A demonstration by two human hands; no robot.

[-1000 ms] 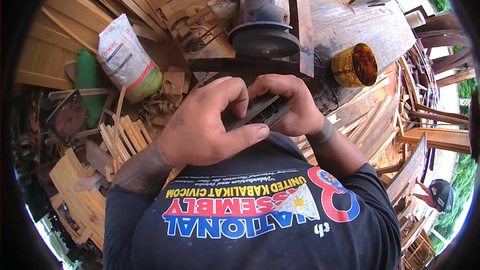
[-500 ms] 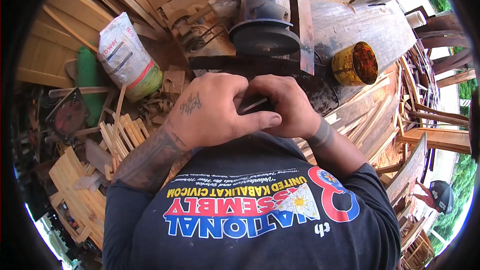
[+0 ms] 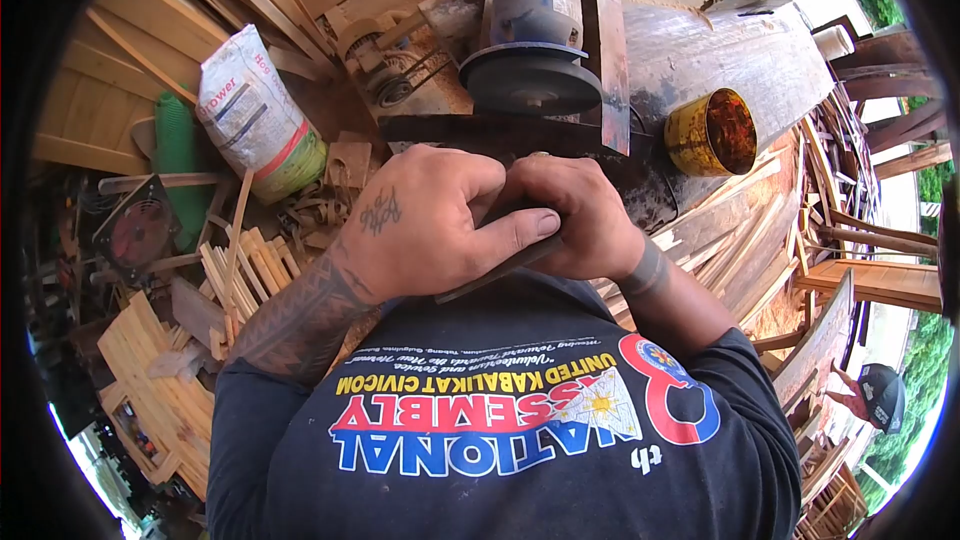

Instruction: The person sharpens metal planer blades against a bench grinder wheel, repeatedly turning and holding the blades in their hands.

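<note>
In front of the dark shirt, my left hand (image 3: 425, 225), with a tattoo on its back, is closed around a dark flat piece (image 3: 490, 278). Its thumb lies across the top, and the lower end of the piece sticks out beneath it. My right hand (image 3: 585, 215) is closed against the same piece, its curled fingers touching the left thumb. Most of the piece is hidden by the hands. Just beyond them is a bench grinder (image 3: 535, 5) with a grey wheel (image 3: 530, 82).
A yellow can (image 3: 690, 136) stands on the worn bench (image 3: 700, 50) right of the grinder. To the left are a white sack (image 3: 250, 100), a green mesh roll (image 3: 177, 155) and stacked wood pieces (image 3: 255, 265). A person in a dark cap (image 3: 882, 395) is at the far right.
My hands have come closer together and the gap between them has narrowed. The dark piece has turned, so its end now shows below my left thumb.
</note>
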